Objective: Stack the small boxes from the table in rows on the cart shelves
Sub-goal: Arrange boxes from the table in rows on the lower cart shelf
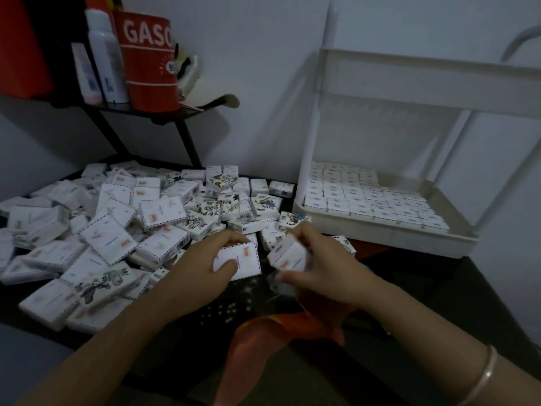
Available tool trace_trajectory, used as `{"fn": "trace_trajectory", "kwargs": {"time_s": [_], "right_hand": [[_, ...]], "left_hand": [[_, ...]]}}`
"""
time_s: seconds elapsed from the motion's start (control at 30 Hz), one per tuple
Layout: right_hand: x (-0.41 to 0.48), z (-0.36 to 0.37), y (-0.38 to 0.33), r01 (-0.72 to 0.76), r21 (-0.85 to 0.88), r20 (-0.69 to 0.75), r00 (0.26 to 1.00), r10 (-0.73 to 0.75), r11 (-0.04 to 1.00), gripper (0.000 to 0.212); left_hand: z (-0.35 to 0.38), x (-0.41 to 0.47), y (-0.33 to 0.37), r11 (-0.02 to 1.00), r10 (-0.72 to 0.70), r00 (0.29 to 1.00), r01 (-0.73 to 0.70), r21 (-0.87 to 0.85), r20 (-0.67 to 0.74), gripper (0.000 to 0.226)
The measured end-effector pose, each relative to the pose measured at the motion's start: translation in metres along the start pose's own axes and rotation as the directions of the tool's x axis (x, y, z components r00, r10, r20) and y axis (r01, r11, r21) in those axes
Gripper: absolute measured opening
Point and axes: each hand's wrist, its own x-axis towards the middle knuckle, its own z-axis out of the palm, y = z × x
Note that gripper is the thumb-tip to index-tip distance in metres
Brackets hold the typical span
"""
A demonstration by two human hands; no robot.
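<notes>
Head view: we see the cart shelf [456, 238] partly filled with neat rows, a big heap of boxes [123, 230] left on the table [409, 276]; our left hand [202, 276] and right hand [319, 268] each grip a box.

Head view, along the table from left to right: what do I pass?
Loose box pile → left hand gripping a bordered box → right hand gripping a second box → cart shelf holding rows of boxes.

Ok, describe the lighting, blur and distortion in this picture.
Head view: dim, bluish light throughout; the right hand and its blurred box smear with motion; the left hand and its bordered box look sharper; the cart throws a soft shadow on the wall; wide-angle distortion bends the cart posts.
</notes>
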Motion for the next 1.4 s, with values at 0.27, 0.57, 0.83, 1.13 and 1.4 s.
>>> {"fn": "trace_trajectory", "kwargs": {"time_s": [0.27, 0.57, 0.83, 1.13, 1.4], "right_hand": [[-0.031, -0.068, 0.059, -0.172, 0.259, -0.135, 0.968, 0.212, 0.951, 0.043], [-0.033, -0.168, 0.14, -0.224, 0.5, -0.451, 0.758, 0.472, 0.837, 0.025], [0.031, -0.206, 0.211, -0.344, 0.573, -0.413, 0.663, 0.625, 0.744, 0.045], [0.075, -0.198, 0.265, -0.547, 0.35, -0.592, 0.5, 0.632, 0.761, 0.047], [0.07, -0.176, 0.284, -0.609, 0.134, -0.48, 0.651, 0.589, 0.782, 0.041]], "left_hand": [[0.052, 0.071, 0.053, 0.979, 0.047, 0.998, -0.04, -0.201, 0.033, 0.031], [0.142, 0.207, 0.134, 0.936, 0.128, 0.988, -0.092, -0.339, 0.084, 0.046], [0.195, 0.345, 0.147, 0.986, 0.148, 0.985, -0.14, -0.093, 0.091, 0.045], [0.225, 0.4, 0.119, 0.944, 0.275, 0.884, -0.323, 0.067, 0.379, 0.034], [0.227, 0.395, 0.111, 0.931, 0.183, 0.814, -0.324, 0.17, 0.551, 0.041]]}}
